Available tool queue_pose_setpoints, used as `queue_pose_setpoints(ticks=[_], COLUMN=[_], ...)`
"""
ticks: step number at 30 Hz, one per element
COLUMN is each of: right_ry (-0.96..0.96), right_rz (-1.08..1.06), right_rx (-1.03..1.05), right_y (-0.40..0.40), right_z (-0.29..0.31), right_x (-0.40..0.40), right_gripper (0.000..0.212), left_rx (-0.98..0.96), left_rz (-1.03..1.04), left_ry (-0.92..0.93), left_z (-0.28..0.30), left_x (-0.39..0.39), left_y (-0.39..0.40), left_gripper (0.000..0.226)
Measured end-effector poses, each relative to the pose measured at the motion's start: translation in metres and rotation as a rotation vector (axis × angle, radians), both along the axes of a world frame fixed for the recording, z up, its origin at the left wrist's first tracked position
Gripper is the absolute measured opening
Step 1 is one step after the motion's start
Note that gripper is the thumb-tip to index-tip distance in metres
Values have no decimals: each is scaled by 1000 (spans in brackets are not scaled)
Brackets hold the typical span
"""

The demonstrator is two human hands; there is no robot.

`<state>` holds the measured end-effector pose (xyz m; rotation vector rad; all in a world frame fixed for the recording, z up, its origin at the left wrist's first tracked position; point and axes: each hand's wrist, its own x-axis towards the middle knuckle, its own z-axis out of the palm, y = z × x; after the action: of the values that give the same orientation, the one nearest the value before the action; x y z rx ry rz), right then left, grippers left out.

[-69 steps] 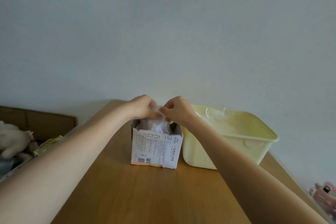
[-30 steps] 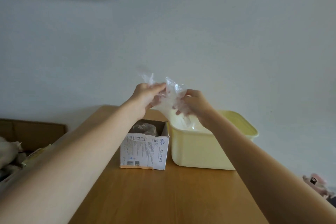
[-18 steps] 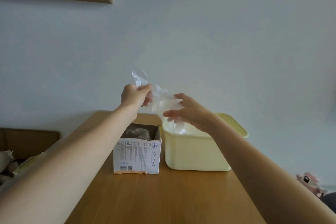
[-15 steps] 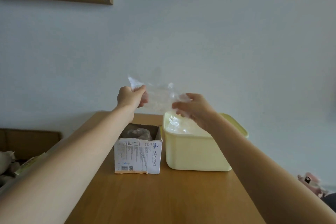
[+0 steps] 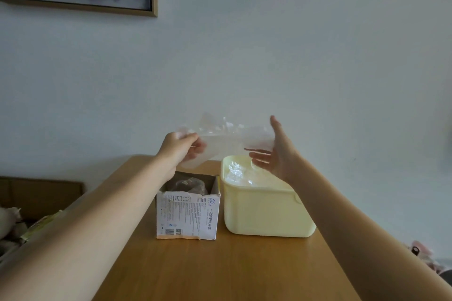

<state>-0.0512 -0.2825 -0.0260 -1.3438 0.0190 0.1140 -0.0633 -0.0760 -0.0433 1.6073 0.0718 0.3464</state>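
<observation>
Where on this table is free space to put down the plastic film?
Bare: the near table, in front of the cardboard box and yellow tub. Crowded: the far end, where both stand side by side.

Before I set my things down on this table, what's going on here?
A person's left hand pinches one end of a clear plastic sheet, held above an open cardboard box and a pale yellow tub on the wooden table. The right hand is open, fingers straight, at the sheet's other end. More crumpled plastic lies in the tub.
</observation>
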Motion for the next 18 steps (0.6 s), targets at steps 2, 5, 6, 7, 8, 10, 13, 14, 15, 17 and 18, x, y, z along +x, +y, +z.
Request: queue_pose_setpoints(ticks=[2, 5, 6, 7, 8, 10, 13, 14, 15, 17, 18], right_ry=[-55, -144, -160, -184, -221, -346, -536, -599, -660, -764, -807], right_rz=[50, -26, -84, -148, -207, -288, -280, -253, -228, -187, -170], right_rx=[3, -14, -72, -127, -172, -293, -580, -653, -712, -788, -813], right_y=[3, 6, 7, 6, 5, 4, 6, 9, 12, 17, 19], right_z=[-2, -2, -1, 0, 1, 2, 6, 7, 9, 12, 14], right_x=[-1, 2, 4, 4, 6, 10, 10, 8, 7, 3, 0], right_gripper=[55, 31, 19, 13, 19, 30, 35, 38, 43, 46, 45], left_rx=[-5, 15, 49, 91, 140, 245, 445, 490, 491, 498, 540], left_rz=[6, -6, -17, -17, 6, 137, 250, 162, 23, -269, -369], left_ry=[11, 54, 85, 114, 136, 141, -118, -222, -278, -186, -117], left_z=[0, -3, -4, -4, -4, 0, 18, 26, 34, 44, 45], left_x=[-1, -2, -2, -1, 1, 5, 3, 0, -3, -10, -12], left_y=[-4, -4, -2, 1, 4, 10, 4, -3, -12, -32, -38], left_gripper=[16, 15, 13, 10, 7, 18, 37, 44, 51, 55, 48])
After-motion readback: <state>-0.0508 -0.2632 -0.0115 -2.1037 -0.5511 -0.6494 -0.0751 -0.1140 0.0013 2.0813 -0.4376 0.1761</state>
